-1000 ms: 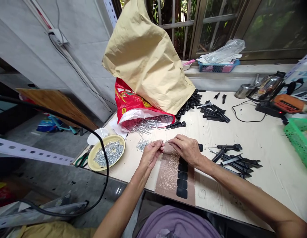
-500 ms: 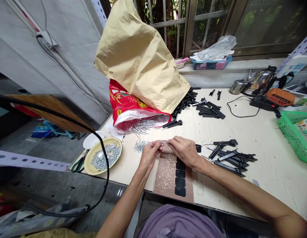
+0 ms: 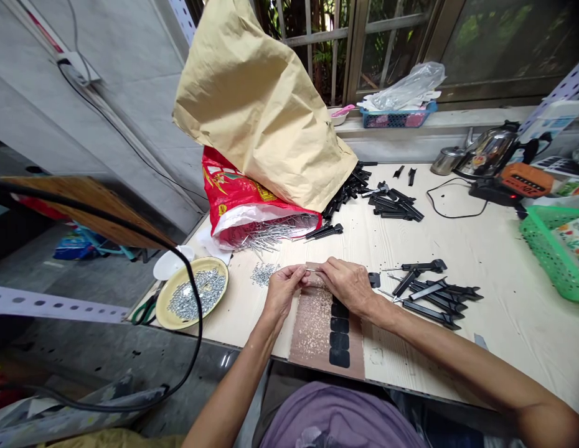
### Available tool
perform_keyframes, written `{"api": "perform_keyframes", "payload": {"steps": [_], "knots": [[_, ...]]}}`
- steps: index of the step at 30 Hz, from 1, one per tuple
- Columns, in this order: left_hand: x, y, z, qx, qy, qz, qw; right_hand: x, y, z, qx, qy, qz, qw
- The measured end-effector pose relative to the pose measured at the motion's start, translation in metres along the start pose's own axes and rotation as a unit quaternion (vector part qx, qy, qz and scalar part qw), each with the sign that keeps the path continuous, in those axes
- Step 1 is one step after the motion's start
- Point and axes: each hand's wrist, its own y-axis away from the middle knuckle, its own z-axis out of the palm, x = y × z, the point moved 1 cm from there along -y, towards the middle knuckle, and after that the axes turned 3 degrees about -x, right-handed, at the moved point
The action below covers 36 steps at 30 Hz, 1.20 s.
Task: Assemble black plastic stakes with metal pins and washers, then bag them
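Note:
My left hand (image 3: 286,285) and my right hand (image 3: 344,282) meet over the top of a brown board (image 3: 308,358). Between their pinched fingertips runs a thin metal rod (image 3: 312,270); both hands grip it. Black square pads (image 3: 339,341) form a column on the board, beside scattered pale crumbs. Left of my left hand lies a small heap of silvery metal pieces (image 3: 263,274). A yellow bowl (image 3: 225,297) holds many more of them. To the right of my right hand, black plastic handles (image 3: 434,302) lie in a pile, some with thin metal rods sticking out.
A red sack (image 3: 224,186) spills metal rods under a large tan paper bag (image 3: 266,112). More black parts (image 3: 395,204) lie behind. A green basket (image 3: 551,267), a kettle (image 3: 488,149) and an orange battery pack (image 3: 527,180) stand right. A black cable (image 3: 196,292) hangs at left.
My hands keep their pinch over the board, and the fingertips have parted slightly so more of the rod shows. The whole view has shifted a little.

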Motion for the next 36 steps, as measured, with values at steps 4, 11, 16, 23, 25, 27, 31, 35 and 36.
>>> {"api": "perform_keyframes", "payload": {"steps": [4,11,16,23,25,27,31,35,36], "knots": [[-0.001,0.000,0.001,0.014,0.003,0.014,1.000,-0.003,0.002,0.001,-0.017,-0.002,0.019,1.000],[-0.005,0.002,0.000,0.023,-0.066,0.057,0.996,-0.007,0.003,-0.005,-0.031,-0.003,0.024,0.999],[-0.005,0.002,0.001,0.018,-0.069,0.046,0.996,-0.003,0.005,-0.004,-0.054,-0.019,0.037,0.998],[-0.007,0.002,0.003,0.007,-0.066,0.027,0.997,0.004,0.009,-0.001,-0.043,-0.039,0.024,0.998],[-0.007,0.002,0.003,0.008,-0.071,0.025,0.997,0.006,0.011,0.001,-0.045,-0.084,0.032,0.995],[-0.006,0.003,0.002,0.005,-0.078,0.020,0.997,0.009,0.012,0.004,-0.049,-0.145,0.032,0.988],[-0.009,0.002,0.001,-0.023,-0.105,0.006,0.994,0.015,0.012,0.009,-0.062,-0.219,0.032,0.973],[-0.016,0.000,0.007,-0.044,-0.126,-0.013,0.991,0.023,0.018,0.011,-0.114,-0.308,0.076,0.942],[-0.018,0.000,0.010,-0.051,-0.127,-0.022,0.990,0.026,0.022,0.009,-0.114,-0.304,0.081,0.942]]}}
